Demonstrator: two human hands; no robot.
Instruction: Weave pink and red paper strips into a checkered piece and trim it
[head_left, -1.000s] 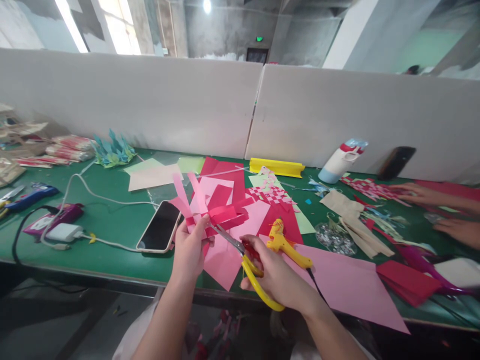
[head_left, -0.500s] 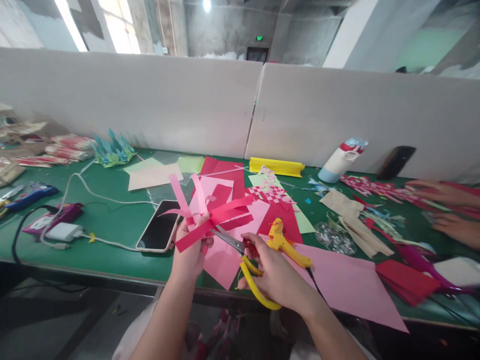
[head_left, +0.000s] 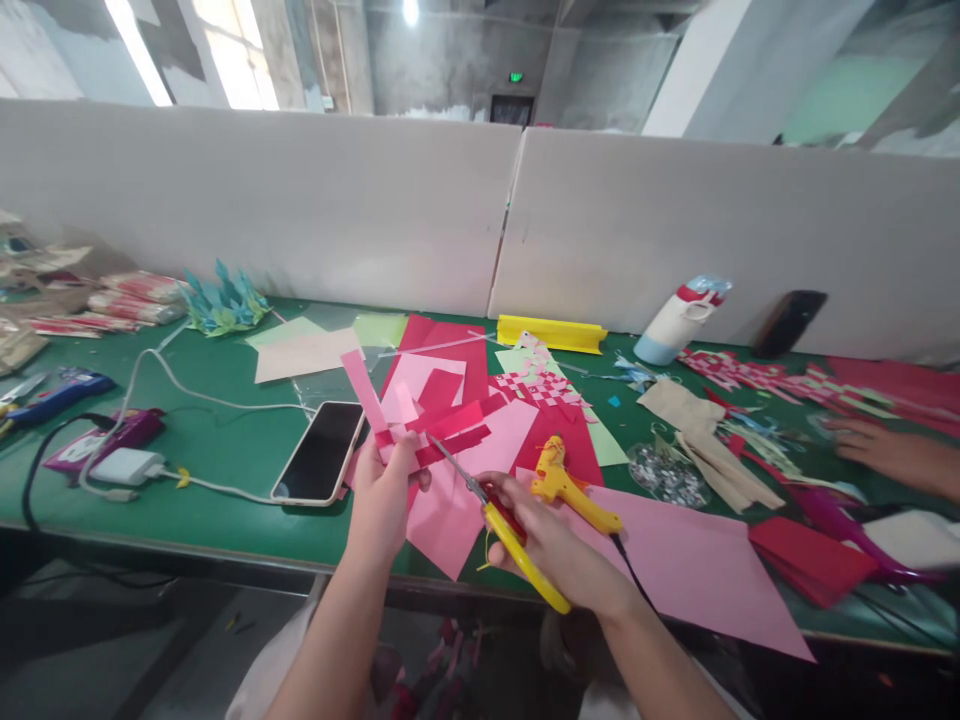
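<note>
Pinched in my left hand (head_left: 386,485) are woven pink and red paper strips (head_left: 450,422), their loose ends sticking out above and to the right. My right hand (head_left: 536,535) grips scissors (head_left: 517,550) with yellow and red handles. The blades point up and left, their tips close by the red strips; whether they touch paper I cannot tell. Under both hands lie sheets of pink paper (head_left: 439,545) and red paper (head_left: 401,345). A yellow glue gun (head_left: 570,485) rests just right of my right hand. A phone (head_left: 319,455) lies left of my left hand.
Woven pink-and-red pieces (head_left: 540,385) lie behind the glue gun. A bottle (head_left: 682,320) leans near the partition (head_left: 300,210). A bag of shiny beads (head_left: 667,470) sits to the right, and another person's hand (head_left: 892,450) is farther right. A white cable (head_left: 225,490) crosses the left side.
The scissors have swung to a steeper angle and their handles have come together. The front red strip end no longer extends below my left hand. One of the other person's hands has left view.
</note>
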